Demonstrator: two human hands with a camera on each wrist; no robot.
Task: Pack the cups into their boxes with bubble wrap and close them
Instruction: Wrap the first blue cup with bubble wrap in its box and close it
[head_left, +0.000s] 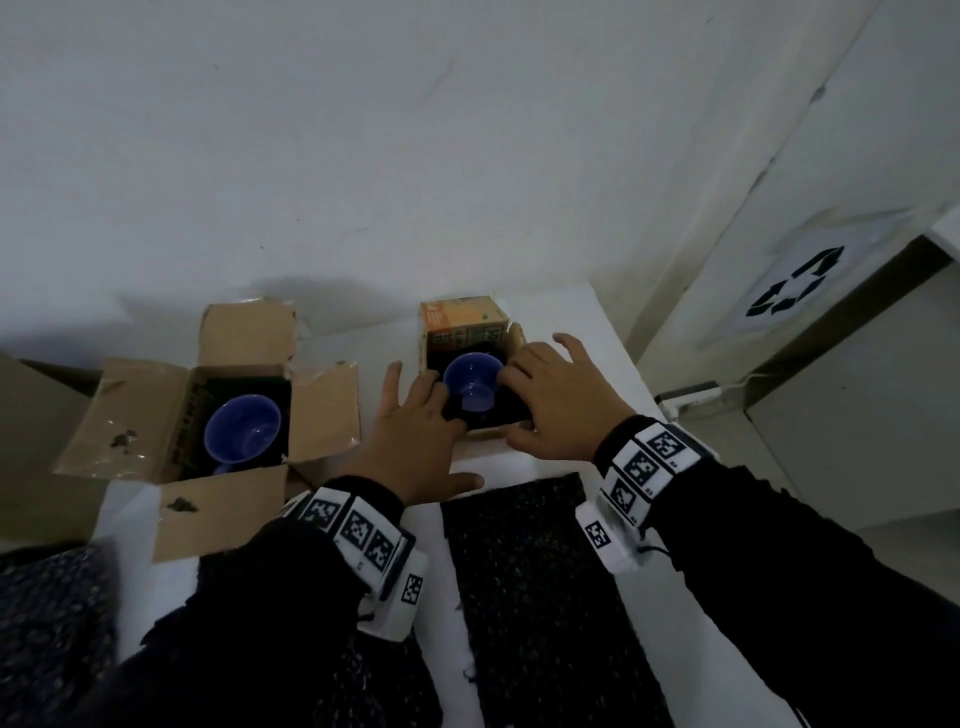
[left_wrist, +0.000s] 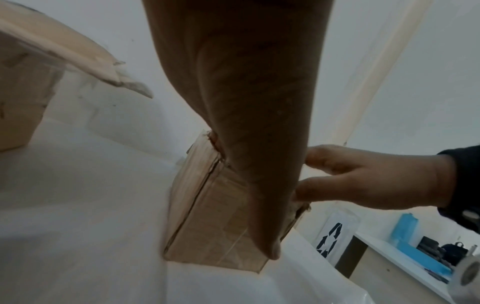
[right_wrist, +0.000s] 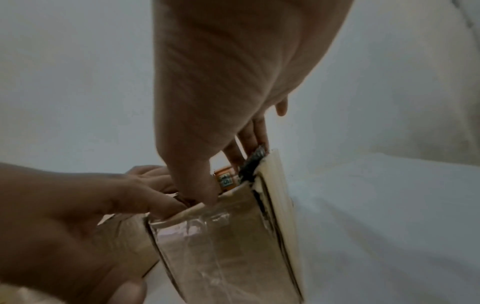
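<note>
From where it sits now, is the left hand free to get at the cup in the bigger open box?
Probably yes. The left hand rests open on the small box, holding nothing. The bigger box lies beside it, flaps spread, its blue cup uncovered.

White table (head_left: 566, 322) carrying: two open cardboard boxes, larger (head_left: 156, 415) sitting left, smaller (head_left: 511, 340) right; dark speckled mat (head_left: 545, 597) lying nearest.
</note>
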